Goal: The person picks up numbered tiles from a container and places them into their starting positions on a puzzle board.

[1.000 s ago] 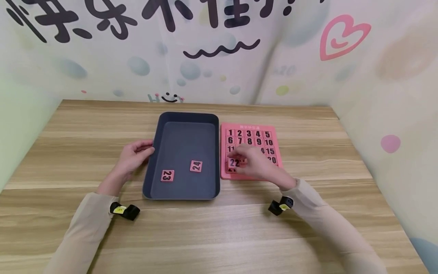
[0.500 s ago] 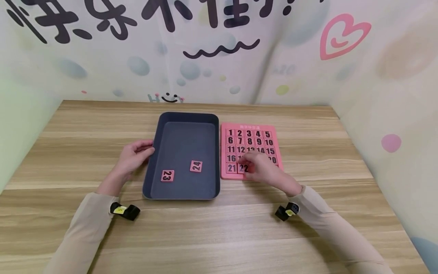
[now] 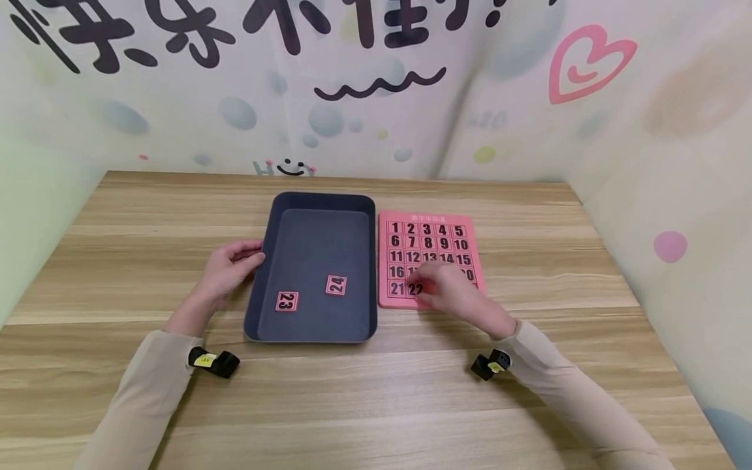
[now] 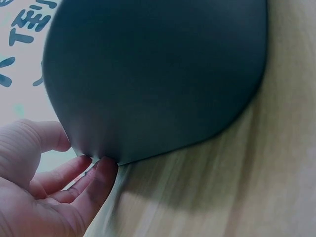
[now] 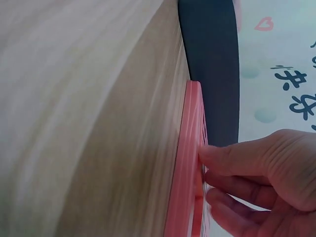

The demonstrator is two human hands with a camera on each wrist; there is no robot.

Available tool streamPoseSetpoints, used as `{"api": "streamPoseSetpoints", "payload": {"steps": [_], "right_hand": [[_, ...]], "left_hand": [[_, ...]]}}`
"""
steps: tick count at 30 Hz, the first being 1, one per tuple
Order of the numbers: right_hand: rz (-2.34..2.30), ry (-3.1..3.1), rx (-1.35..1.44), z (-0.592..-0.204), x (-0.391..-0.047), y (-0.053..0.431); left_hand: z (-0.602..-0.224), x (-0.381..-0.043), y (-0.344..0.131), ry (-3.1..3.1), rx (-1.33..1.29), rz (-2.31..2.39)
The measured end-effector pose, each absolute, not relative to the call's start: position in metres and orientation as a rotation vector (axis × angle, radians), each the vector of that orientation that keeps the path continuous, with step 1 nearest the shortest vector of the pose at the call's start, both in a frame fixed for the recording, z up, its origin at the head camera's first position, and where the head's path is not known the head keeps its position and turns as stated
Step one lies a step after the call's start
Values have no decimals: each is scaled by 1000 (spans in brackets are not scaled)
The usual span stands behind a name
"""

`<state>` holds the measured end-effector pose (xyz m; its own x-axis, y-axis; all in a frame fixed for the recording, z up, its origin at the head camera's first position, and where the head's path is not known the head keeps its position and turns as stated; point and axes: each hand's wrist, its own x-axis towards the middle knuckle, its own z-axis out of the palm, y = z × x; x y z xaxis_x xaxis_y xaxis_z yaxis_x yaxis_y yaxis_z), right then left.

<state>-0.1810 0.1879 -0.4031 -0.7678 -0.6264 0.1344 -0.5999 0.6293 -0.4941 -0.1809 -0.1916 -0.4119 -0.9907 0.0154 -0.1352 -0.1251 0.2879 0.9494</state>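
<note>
A pink number board (image 3: pixel 384 261) lies on the wooden table, filled with numbered tiles in rows. My right hand (image 3: pixel 449 287) is over its lower rows, thumb and fingertips at the number 22 tile (image 3: pixel 414 289), which sits beside 21. In the right wrist view the thumb of the right hand (image 5: pixel 261 173) meets the pink board's (image 5: pixel 185 173) edge, with the other fingers curled in close. At the left side of a dark grey tray (image 3: pixel 317 235), my left hand (image 3: pixel 229 271) grips the rim. Tiles 23 (image 3: pixel 286 301) and 24 (image 3: pixel 336 285) lie turned sideways in the tray.
The tray stands directly left of the board, a narrow gap between them. A patterned wall (image 3: pixel 329 130) rises behind the table (image 3: pixel 352 405), with further walls to left and right. Black wrist cameras (image 3: pixel 214 362) hang at both sleeves.
My right hand has brought tile 22 down and right into the bottom row beside 21, uncovering tiles further left. Over the last half second it barely moves. The left hand stays at the tray.
</note>
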Motion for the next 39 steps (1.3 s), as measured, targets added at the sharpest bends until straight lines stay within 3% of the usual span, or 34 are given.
{"api": "streamPoseSetpoints", "payload": {"steps": [9, 19, 39], "right_hand": [[-831, 2791, -1080, -388, -186, 167], [-903, 2645, -1248, -358, -192, 97], [-1010, 2369, -1168, -366, -216, 6]], "left_hand": [[-412, -181, -193, 2413, -113, 1811], [-412, -181, -193, 2417, -112, 1810], [-411, -182, -193, 2443, -105, 1731]]}}
